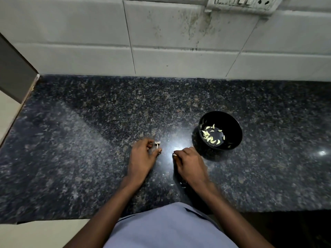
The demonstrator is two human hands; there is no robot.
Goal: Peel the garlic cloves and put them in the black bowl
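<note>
a: where are your hands right now?

b: both low on the dark speckled counter (71, 140), near the front edge. your left hand (141, 158) rests with its fingers curled in toward a small garlic stem piece (157, 144) lying just beside the fingertips. i cannot tell whether you actually have hold of it or are only touching it.

a: and your right?

b: your right hand (189, 164) sits just to the right, knuckles up, fingers curled. a small pale garlic clove (174, 154) shows at its fingertips, and it looks pinched there, though most of it is hidden.

a: where's the bowl?

b: the black bowl (234, 129) stands upright on the counter just beyond and to the right of your right hand, not touching it. a scatter of peeled cloves (212, 136) lies in its bottom.

a: anything else down there?

b: a few pale skin scraps (182, 184) lie on the counter by your right wrist. the white tiled wall (161, 42) runs behind, with a switch plate (243, 4) at the top.
</note>
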